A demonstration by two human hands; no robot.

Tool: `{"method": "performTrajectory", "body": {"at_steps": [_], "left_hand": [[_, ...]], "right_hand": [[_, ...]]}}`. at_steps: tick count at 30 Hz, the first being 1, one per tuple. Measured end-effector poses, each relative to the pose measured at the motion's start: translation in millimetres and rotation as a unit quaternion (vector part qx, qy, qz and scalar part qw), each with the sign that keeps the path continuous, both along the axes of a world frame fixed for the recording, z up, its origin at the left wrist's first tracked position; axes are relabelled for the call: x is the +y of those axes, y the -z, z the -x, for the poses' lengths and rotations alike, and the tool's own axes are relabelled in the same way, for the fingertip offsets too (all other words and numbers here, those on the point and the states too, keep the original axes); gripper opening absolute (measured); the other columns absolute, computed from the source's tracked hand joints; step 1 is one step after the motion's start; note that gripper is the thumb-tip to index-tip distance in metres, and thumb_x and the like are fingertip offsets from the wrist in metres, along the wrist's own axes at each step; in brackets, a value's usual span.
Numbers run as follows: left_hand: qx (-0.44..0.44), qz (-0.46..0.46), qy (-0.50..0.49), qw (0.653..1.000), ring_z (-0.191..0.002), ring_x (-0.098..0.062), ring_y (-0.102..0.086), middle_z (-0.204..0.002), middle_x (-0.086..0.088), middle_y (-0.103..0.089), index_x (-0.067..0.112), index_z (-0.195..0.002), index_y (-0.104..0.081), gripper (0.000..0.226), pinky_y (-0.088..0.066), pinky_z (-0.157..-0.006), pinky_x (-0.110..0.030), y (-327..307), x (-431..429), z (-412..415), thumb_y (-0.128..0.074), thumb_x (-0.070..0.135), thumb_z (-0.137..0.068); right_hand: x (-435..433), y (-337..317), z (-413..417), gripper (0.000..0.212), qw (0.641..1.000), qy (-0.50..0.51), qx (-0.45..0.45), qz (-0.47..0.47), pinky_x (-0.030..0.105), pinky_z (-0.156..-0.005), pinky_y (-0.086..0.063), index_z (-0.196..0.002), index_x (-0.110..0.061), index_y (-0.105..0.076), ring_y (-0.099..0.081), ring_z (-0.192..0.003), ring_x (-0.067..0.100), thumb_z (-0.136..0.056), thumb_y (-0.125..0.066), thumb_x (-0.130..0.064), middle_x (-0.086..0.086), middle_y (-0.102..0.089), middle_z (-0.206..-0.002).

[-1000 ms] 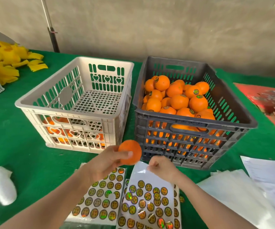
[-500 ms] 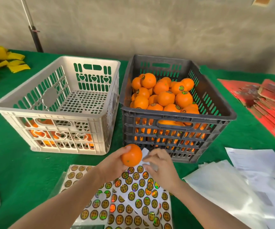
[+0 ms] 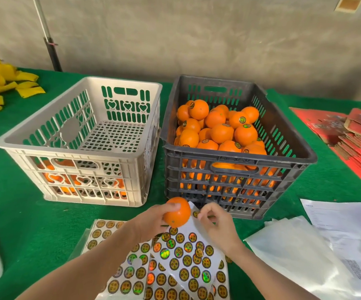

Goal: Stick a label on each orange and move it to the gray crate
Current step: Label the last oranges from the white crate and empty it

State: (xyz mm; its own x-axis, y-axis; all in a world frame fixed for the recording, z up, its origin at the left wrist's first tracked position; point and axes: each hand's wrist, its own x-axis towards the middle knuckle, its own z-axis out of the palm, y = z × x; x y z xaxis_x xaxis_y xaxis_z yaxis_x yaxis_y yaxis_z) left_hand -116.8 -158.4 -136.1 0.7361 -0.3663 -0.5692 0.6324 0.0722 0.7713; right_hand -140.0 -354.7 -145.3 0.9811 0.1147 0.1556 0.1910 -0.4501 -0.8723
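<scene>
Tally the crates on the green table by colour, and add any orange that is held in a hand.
Gray crate: 1
White crate: 1
Held orange: 1, gripped by the left hand
Total: 3

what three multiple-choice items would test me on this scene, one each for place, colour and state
1. Where is the held orange relative to the gray crate? A inside it B in front of it C behind it
2. What colour is the cloth? A blue B green C red
3. The left hand is: A flat on the cloth B empty C gripping the orange
Answers: 1 B, it hangs before the crate's near wall; 2 B, green surrounds the crate; 3 C, it wraps the fruit.
</scene>
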Motion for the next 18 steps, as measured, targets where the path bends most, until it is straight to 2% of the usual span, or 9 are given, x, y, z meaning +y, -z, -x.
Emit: {"method": "performTrajectory", "body": {"at_steps": [2, 5, 7, 9, 11, 14, 16, 18], "left_hand": [[-0.071, -0.075, 0.047, 0.994, -0.114, -0.020, -0.053, -0.116, 0.000, -0.057, 0.023, -0.120, -0.048, 0.073, -0.034, -0.105, -0.035, -2, 2, 0, -0.081, 0.046, -0.059], [-0.161, -0.107, 0.091, 0.977, -0.110, -0.017, -0.058, -0.122, 0.000, -0.058, 0.030, -0.126, -0.048, 0.085, -0.045, -0.093, -0.029, -9, 4, -2, -0.079, 0.047, -0.049], [-0.198, -0.091, 0.079, 0.973, -0.099, -0.016, -0.063, -0.121, -0.002, -0.055, 0.035, -0.124, -0.048, 0.072, -0.053, -0.079, -0.027, -12, 3, -3, -0.083, 0.025, -0.061], [-0.204, -0.049, 0.055, 0.976, -0.087, -0.016, -0.066, -0.121, -0.006, -0.051, 0.037, -0.123, -0.048, 0.072, -0.055, -0.071, -0.028, -13, 0, -2, -0.077, -0.003, -0.070], [-0.182, 0.023, 0.037, 0.982, -0.082, -0.020, -0.065, -0.123, -0.011, -0.049, 0.032, -0.125, -0.048, 0.077, -0.054, -0.069, -0.029, -13, -1, -3, -0.073, -0.013, -0.068], [-0.105, 0.168, -0.006, 0.980, -0.078, -0.031, -0.062, -0.122, -0.019, -0.050, 0.022, -0.126, -0.052, 0.064, -0.052, -0.066, -0.032, -14, 0, -5, -0.076, 0.006, -0.069], [-0.073, 0.199, -0.028, 0.977, -0.074, -0.033, -0.061, -0.118, -0.020, -0.053, 0.019, -0.124, -0.054, 0.057, -0.052, -0.064, -0.033, -15, -1, -6, -0.076, 0.022, -0.071], [-0.067, 0.201, -0.037, 0.977, -0.072, -0.032, -0.061, -0.116, -0.020, -0.054, 0.018, -0.123, -0.053, 0.048, -0.051, -0.063, -0.033, -16, -4, -7, -0.067, 0.025, -0.078]], "right_hand": [[1, -13, -1, 0.026, 0.995, 0.033, 0.058, -0.077, 0.028, -0.079, -0.047, -0.073, -0.017, -0.060, -0.057, -0.078, 0.007, -0.088, -0.058, 0.004, -0.005, -0.061, -0.077], [6, -29, -1, 0.024, 0.970, 0.035, 0.147, -0.189, 0.033, -0.084, -0.050, -0.073, -0.012, -0.063, -0.060, -0.082, 0.010, -0.091, -0.055, 0.001, -0.006, -0.065, -0.079], [12, -39, 0, 0.025, 0.953, 0.015, 0.182, -0.242, 0.033, -0.085, -0.049, -0.070, -0.011, -0.064, -0.060, -0.086, 0.013, -0.091, -0.054, 0.000, -0.001, -0.067, -0.090], [18, -45, 1, 0.028, 0.952, 0.002, 0.177, -0.248, 0.035, -0.087, -0.047, -0.067, -0.012, -0.064, -0.059, -0.091, 0.016, -0.089, -0.055, 0.002, 0.001, -0.065, -0.100], [21, -48, 1, 0.029, 0.963, 0.001, 0.151, -0.225, 0.037, -0.091, -0.046, -0.065, -0.015, -0.065, -0.057, -0.099, 0.018, -0.087, -0.058, 0.001, 0.002, -0.063, -0.104], [23, -51, 0, 0.024, 0.978, -0.010, 0.116, -0.175, 0.029, -0.092, -0.046, -0.068, -0.017, -0.064, -0.055, -0.106, 0.015, -0.088, -0.061, -0.003, 0.004, -0.059, -0.111], [24, -53, 0, 0.023, 0.985, -0.020, 0.093, -0.143, 0.015, -0.086, -0.043, -0.071, -0.018, -0.063, -0.053, -0.104, 0.003, -0.089, -0.061, -0.005, 0.004, -0.057, -0.112], [26, -52, -1, 0.021, 0.991, -0.020, 0.066, -0.114, 0.009, -0.081, -0.041, -0.073, -0.019, -0.063, -0.052, -0.101, -0.003, -0.089, -0.061, -0.006, 0.004, -0.056, -0.112]]}}
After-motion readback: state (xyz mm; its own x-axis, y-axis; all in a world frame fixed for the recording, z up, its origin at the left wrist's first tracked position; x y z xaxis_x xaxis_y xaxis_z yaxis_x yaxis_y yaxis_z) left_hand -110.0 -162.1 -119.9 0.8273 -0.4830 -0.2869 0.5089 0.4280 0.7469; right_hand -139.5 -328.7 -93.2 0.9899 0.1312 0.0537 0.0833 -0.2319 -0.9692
